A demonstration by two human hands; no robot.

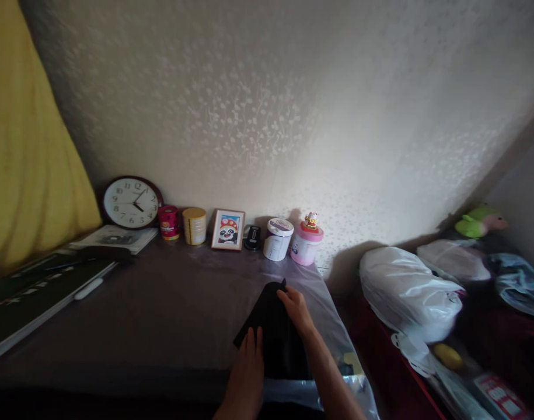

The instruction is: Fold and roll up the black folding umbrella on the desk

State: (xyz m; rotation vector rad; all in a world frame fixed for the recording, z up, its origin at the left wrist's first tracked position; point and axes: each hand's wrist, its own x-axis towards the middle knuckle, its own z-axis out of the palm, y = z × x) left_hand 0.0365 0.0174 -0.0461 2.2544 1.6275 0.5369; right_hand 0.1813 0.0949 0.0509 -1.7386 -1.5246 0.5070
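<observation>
A soft-looking black piece, perhaps cloth (273, 326), lies near the front right edge of the covered table; its exact kind cannot be made out. The fingers of my right hand (296, 308) are closed on its upper right edge, where a small corner sticks up. My left hand (248, 364) rests on its lower left part with the fingers stretched out. Shadow and my right forearm hide some of the black piece's right side.
Along the wall stand a clock (132, 202), a red can (168, 223), a yellow-lidded tin (194, 226), a panda picture frame (228, 230), a white tub (278, 240) and a pink tub (307, 244). A large green book (43, 291) lies left. White bags (407, 291) sit right.
</observation>
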